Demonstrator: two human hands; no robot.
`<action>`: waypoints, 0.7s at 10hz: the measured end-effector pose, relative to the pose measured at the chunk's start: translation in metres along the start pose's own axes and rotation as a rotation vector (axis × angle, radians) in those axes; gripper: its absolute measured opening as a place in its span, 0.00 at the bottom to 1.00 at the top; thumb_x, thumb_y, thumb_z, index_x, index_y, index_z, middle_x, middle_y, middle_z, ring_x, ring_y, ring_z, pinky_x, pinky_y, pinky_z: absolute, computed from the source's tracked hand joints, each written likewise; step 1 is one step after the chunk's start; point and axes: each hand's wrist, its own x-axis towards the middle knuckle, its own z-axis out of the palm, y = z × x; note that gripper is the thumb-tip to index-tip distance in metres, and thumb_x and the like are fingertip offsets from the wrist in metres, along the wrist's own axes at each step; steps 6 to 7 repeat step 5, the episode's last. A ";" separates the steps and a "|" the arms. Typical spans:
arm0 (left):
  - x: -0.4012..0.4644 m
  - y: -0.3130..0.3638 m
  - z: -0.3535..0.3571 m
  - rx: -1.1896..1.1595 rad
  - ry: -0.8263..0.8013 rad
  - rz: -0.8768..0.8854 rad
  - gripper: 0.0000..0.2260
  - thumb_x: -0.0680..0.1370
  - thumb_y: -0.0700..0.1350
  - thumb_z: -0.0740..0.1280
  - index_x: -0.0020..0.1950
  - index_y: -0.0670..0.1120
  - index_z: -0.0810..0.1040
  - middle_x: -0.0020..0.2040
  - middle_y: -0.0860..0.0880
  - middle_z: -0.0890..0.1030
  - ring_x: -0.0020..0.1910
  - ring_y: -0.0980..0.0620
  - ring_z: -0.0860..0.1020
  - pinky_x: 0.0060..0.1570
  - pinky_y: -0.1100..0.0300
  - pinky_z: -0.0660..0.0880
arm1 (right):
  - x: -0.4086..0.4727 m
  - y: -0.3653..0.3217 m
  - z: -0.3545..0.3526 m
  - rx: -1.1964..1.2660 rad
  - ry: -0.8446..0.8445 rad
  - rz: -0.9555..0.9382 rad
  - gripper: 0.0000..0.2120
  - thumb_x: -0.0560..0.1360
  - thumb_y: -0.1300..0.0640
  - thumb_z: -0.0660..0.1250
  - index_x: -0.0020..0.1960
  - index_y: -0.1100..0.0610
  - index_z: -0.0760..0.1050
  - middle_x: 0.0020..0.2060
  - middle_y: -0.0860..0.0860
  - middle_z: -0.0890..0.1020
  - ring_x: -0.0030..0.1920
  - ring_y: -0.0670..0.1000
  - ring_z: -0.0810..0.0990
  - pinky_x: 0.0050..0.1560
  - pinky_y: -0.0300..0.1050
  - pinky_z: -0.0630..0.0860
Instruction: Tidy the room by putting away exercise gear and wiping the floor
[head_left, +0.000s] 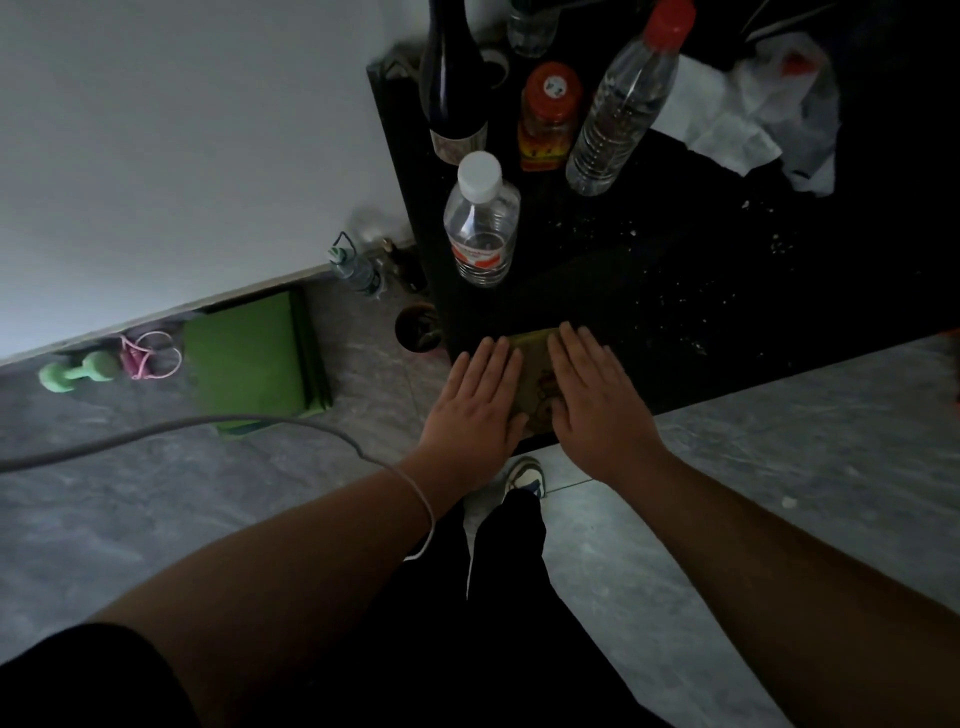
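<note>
The floor (727, 467) is grey tile and fills the lower part of the head view. No wet streak or wiped patch can be made out in this dim light, so wiping is judged not yet done.

The table (701, 291) is black, stands against the wall, and carries pale specks across its top. Several bottles and some crumpled white material stand or lie toward its far side.

The mat (249, 358) is green, folded, and lies flat on the floor against the wall, left of the table. Just beside it to the left lies the rope (148, 356), pink and coiled. Next to the rope lies the dumbbell (78, 371), pale green, on its side. All three items sit together along the skirting; whether this is their final storage place cannot be told.

The left hand (475, 400) and the right hand (595, 395) lie palm down at the near edge of the table, fingers straight. Both press flat on the cloth (532, 374), a small yellow-green pad between and partly under them. Neither hand curls round it.

Judgement: gear appears gathered; the cloth is at hand on the table; floor wiping remains.
</note>
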 end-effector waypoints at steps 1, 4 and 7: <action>-0.004 0.002 0.007 -0.015 -0.009 -0.039 0.30 0.83 0.56 0.50 0.80 0.42 0.50 0.81 0.41 0.50 0.80 0.44 0.46 0.78 0.47 0.45 | 0.008 0.009 0.003 -0.062 -0.094 -0.043 0.33 0.79 0.45 0.44 0.80 0.59 0.46 0.80 0.56 0.49 0.80 0.55 0.48 0.78 0.57 0.54; -0.009 0.003 -0.008 -0.021 -0.032 -0.111 0.31 0.82 0.59 0.50 0.81 0.46 0.47 0.81 0.45 0.48 0.80 0.45 0.44 0.77 0.43 0.45 | 0.015 0.002 -0.021 -0.073 -0.151 -0.055 0.35 0.81 0.48 0.55 0.81 0.58 0.43 0.80 0.55 0.46 0.80 0.54 0.45 0.79 0.55 0.47; -0.024 -0.002 -0.034 -0.139 0.028 -0.240 0.31 0.82 0.57 0.52 0.81 0.48 0.46 0.81 0.46 0.47 0.80 0.46 0.44 0.77 0.45 0.44 | 0.008 -0.012 -0.038 -0.024 -0.096 -0.077 0.34 0.80 0.51 0.56 0.81 0.56 0.45 0.80 0.54 0.48 0.80 0.54 0.46 0.79 0.54 0.48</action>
